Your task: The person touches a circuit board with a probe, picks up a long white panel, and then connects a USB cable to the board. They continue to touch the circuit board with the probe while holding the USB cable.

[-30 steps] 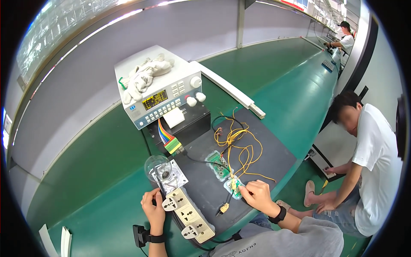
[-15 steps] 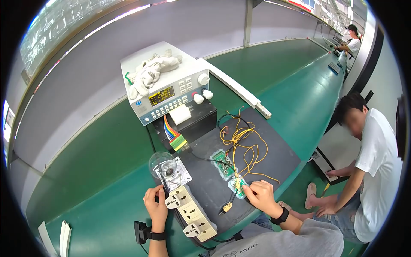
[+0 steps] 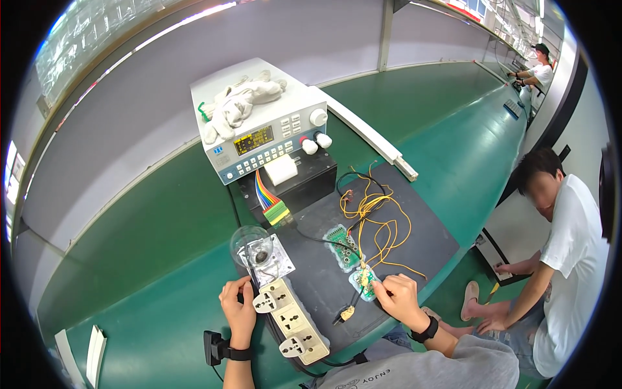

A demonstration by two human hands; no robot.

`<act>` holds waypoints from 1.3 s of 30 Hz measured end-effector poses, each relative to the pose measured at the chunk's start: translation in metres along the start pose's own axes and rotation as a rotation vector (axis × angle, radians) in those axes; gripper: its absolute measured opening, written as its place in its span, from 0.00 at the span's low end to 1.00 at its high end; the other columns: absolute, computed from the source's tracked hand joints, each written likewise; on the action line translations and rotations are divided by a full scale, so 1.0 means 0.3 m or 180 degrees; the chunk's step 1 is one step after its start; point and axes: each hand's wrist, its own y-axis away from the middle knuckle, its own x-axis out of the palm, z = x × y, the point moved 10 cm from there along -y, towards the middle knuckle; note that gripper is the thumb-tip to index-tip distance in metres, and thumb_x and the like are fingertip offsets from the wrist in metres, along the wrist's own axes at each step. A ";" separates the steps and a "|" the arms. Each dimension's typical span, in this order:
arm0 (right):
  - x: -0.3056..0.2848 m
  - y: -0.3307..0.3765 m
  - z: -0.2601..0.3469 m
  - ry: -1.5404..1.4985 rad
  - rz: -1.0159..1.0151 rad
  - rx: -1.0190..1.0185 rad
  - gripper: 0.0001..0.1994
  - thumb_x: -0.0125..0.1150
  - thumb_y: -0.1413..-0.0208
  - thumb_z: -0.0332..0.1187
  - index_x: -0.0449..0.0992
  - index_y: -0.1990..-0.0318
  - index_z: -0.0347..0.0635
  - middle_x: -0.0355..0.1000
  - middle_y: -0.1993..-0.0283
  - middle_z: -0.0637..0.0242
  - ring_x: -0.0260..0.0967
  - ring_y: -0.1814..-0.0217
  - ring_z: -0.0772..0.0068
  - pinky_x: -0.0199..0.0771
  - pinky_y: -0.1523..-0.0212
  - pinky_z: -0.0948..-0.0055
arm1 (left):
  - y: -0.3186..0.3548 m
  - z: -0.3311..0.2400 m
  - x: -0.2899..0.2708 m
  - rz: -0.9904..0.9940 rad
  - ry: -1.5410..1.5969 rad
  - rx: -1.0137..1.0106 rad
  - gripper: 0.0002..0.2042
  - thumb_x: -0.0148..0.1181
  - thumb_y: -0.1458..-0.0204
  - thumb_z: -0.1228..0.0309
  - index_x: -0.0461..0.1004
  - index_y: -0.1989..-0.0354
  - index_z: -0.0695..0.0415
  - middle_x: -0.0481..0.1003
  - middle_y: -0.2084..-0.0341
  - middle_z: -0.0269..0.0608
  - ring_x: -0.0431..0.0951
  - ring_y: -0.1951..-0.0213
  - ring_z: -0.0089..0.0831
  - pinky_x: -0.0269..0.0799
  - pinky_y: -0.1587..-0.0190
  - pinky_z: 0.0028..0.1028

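My left hand rests on the near end of a cream power strip, fingers curled at its edge beside a clear glass bulb on a square holder. My right hand pinches a small green circuit board lying on the black mat. A second green board lies just beyond it, with a tangle of yellow wires running from both. A yellow connector on a black lead lies near my right hand.
A white bench power supply with white gloves on top stands behind, a rainbow ribbon cable hanging from it. A white rail lies on the green bench. A person in a white shirt crouches at right; another person sits far back.
The view has shifted slightly. My right hand has slid a little left onto the small green board; my left hand stays at the power strip.
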 end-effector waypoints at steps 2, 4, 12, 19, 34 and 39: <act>0.004 0.003 -0.004 0.0055 0.0033 -0.0018 0.19 0.62 0.52 0.30 0.61 0.89 0.39 0.56 0.89 0.64 0.50 0.89 0.63 0.47 0.83 0.68 | 0.001 0.005 0.000 0.0003 0.0009 -0.0036 0.06 0.55 0.48 0.74 0.76 0.67 0.63 0.71 0.76 0.40 0.70 0.70 0.32 0.64 0.66 0.29; 0.009 0.002 -0.004 0.0117 0.0062 -0.0030 0.19 0.63 0.52 0.31 0.62 0.89 0.40 0.57 0.89 0.65 0.52 0.88 0.63 0.49 0.83 0.69 | 0.001 0.007 0.003 0.0013 0.0023 -0.0068 0.06 0.55 0.48 0.74 0.76 0.67 0.63 0.71 0.76 0.40 0.70 0.70 0.33 0.64 0.65 0.29; 0.005 0.001 -0.006 0.0014 0.0052 0.0023 0.19 0.61 0.51 0.29 0.62 0.89 0.38 0.56 0.90 0.63 0.48 0.89 0.64 0.46 0.82 0.68 | 0.001 -0.005 -0.004 -0.0006 -0.0029 -0.0064 0.06 0.55 0.47 0.74 0.76 0.67 0.61 0.71 0.77 0.39 0.70 0.70 0.32 0.62 0.64 0.29; -0.001 0.004 -0.005 0.0089 0.0014 -0.0015 0.19 0.63 0.53 0.30 0.61 0.89 0.40 0.57 0.89 0.64 0.51 0.88 0.62 0.50 0.83 0.68 | 0.003 0.007 0.003 -0.0017 0.0003 -0.0038 0.05 0.55 0.48 0.74 0.76 0.66 0.61 0.70 0.77 0.38 0.70 0.72 0.30 0.63 0.66 0.28; -0.004 0.006 -0.002 -0.0098 -0.0073 -0.0028 0.18 0.61 0.52 0.29 0.61 0.88 0.38 0.55 0.89 0.62 0.48 0.89 0.62 0.45 0.82 0.67 | 0.000 -0.014 -0.004 -0.0082 -0.0040 0.0154 0.05 0.55 0.48 0.74 0.76 0.67 0.62 0.71 0.77 0.40 0.70 0.73 0.32 0.63 0.68 0.29; -0.004 0.005 0.000 -0.0059 -0.0061 -0.0046 0.18 0.62 0.52 0.29 0.61 0.88 0.38 0.54 0.89 0.62 0.47 0.89 0.62 0.45 0.82 0.67 | -0.001 0.000 -0.002 -0.0060 0.0019 0.0035 0.06 0.55 0.48 0.74 0.76 0.67 0.63 0.72 0.77 0.41 0.70 0.72 0.33 0.63 0.68 0.29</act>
